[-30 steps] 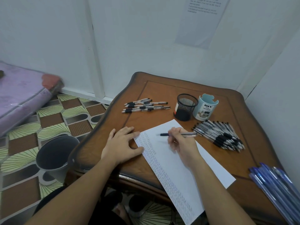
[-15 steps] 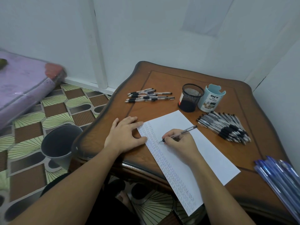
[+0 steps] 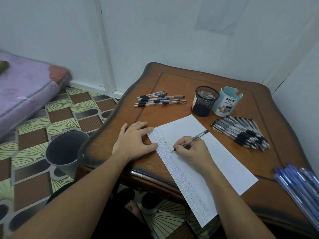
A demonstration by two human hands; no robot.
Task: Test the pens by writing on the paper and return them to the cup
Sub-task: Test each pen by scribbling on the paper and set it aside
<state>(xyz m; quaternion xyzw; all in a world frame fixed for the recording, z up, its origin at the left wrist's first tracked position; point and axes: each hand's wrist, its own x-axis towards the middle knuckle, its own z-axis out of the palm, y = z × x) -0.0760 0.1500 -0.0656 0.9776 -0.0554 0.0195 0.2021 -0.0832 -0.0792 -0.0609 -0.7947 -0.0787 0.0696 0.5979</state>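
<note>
Head view.
- Grips pen [image 3: 196, 138] tip-down now, tip at the right side of the scribble column. A second ago held it level above the sheet, half a second ago was already tilting in.
- Keeps right hand [image 3: 193, 152] clamped round the barrel in a writing pinch, heel resting on the paper [image 3: 224, 163].
- Keeps left hand [image 3: 134, 144] as before: flat, fingers straight, pressing the sheet's left edge near the far corner.
- Reads as test stroke under way on this pen, return to cup not yet done.
- Cannot tell which cup is meant: mesh cup [image 3: 204, 102] looks empty, blue cup [image 3: 226, 102] hides its inside. Both stand just beyond the sheet's far corner, side by side.
- Guess only: pile of pens [image 3: 241, 133] right of the sheet awaits testing. Status of the row of pens [image 3: 160, 100] at far left unclear.

Edges and room:
- Overhangs the table [image 3: 172, 80] near edge at the sheet's near end; relies on the left hand to pin it.
- Leaves open sheet and bare wood between right hand and cups. Lies just left of the pile, so worth keeping the lift left of it.
- Blue pens [image 3: 300, 185] at the near right corner, well apart from the writing.
- Bin [image 3: 65, 149] on the floor, left of the table's edge.
</note>
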